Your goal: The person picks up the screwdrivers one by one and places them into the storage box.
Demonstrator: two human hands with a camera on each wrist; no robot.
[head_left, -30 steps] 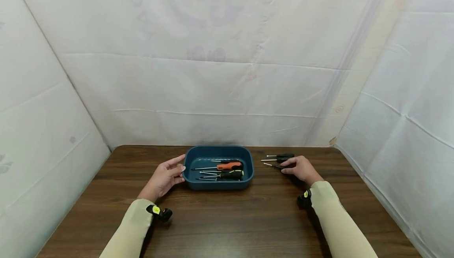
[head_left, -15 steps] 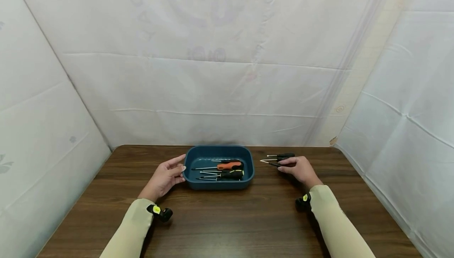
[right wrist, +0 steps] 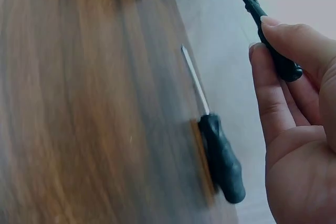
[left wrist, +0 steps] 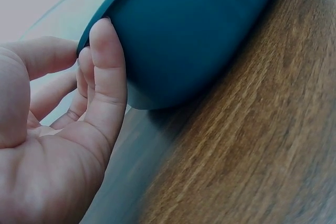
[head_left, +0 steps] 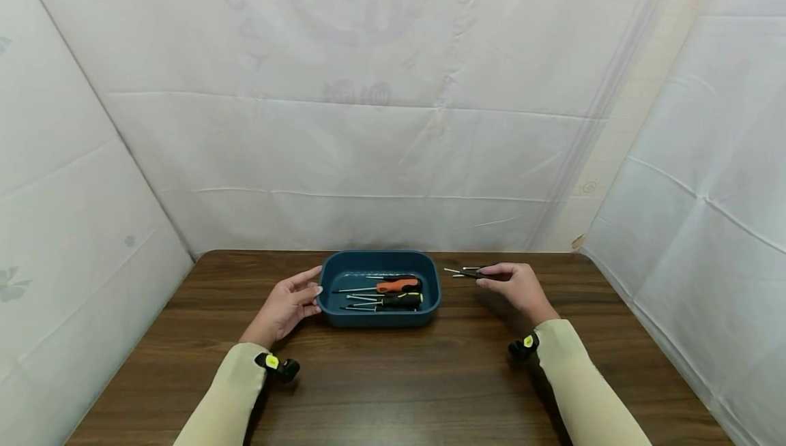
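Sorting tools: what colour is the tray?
Dark teal-blue tray; the head view shows it best.

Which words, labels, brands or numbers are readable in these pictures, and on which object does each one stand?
None can be read.
Backdrop sheet: faint marks show through the cloth, too pale and blurred to read.
Yellow tags on the wrist cameras: too small to read.
Blue tray, the screwdrivers in it and the black screwdriver that the right hand holds: no print visible.
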